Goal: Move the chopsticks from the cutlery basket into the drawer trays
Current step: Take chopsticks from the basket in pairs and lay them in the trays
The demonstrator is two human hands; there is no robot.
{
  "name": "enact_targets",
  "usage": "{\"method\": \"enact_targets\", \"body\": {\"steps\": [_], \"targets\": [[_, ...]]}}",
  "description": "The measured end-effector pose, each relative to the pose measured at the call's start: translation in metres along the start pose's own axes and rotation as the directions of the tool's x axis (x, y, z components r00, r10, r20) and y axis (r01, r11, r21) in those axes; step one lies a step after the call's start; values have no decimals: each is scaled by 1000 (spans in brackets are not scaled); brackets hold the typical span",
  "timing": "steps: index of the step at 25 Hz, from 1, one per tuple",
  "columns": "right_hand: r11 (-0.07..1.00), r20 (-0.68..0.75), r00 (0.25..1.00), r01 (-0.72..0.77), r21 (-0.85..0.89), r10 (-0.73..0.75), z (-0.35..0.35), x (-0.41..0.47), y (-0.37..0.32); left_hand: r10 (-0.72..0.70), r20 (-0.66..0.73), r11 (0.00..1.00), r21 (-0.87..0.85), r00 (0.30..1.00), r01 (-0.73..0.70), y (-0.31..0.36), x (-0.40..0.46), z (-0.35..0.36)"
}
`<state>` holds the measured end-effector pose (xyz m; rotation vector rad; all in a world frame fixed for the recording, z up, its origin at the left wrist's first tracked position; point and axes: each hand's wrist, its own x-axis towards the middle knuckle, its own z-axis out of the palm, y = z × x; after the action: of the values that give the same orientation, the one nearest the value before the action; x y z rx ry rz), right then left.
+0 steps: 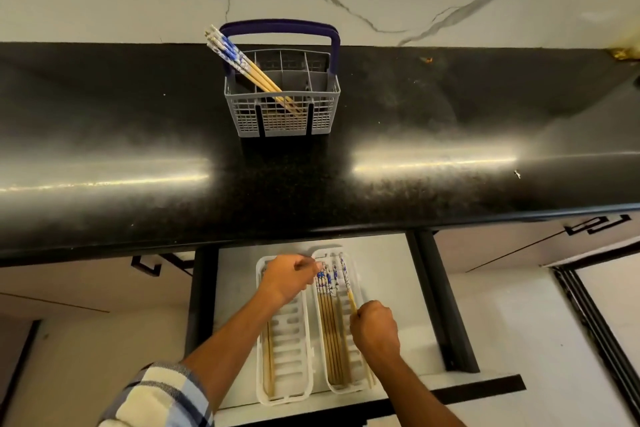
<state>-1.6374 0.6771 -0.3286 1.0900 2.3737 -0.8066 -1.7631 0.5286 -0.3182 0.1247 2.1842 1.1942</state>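
A grey cutlery basket (282, 111) with a blue handle stands on the black counter; several blue-and-white topped chopsticks (242, 66) lean in its left compartment. Below, the open drawer holds two white trays. The right tray (360, 291) carries several chopsticks (330, 333) lying lengthwise. The left tray (294, 350) holds a few chopsticks (268, 360) along its left side. My right hand (375, 326) is closed on one chopstick (347, 282) over the right tray. My left hand (289, 276) hovers over the top of the left tray, fingers pinched near the chopstick tops; its grasp is unclear.
The glossy black counter (450, 121) overhangs the drawer's back. The drawer's dark side rails (440, 302) flank the trays, with bare white drawer floor (388, 263) to the right. White cabinet fronts sit on both sides. A marble wall rises behind the basket.
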Motion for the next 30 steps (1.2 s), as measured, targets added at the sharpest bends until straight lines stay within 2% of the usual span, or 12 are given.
{"method": "enact_targets", "body": {"steps": [2, 5, 12, 30], "targets": [[995, -31, 999, -14, -97, 11, 5, 2, -10, -46, -45, 998, 47, 998, 48, -14, -2, 2], [972, -67, 996, 32, -234, -49, 13, 6, -26, -79, -67, 988, 130, 995, 87, -28, -7, 10], [946, -56, 997, 33, -323, -54, 36, 18, -35, -98, -77, 984, 139, 992, 108, -42, -11, 27], [966, -24, 999, 26, -259, -33, 49, 22, -27, -149, -50, 984, 93, 988, 153, -46, -13, 17]]}}
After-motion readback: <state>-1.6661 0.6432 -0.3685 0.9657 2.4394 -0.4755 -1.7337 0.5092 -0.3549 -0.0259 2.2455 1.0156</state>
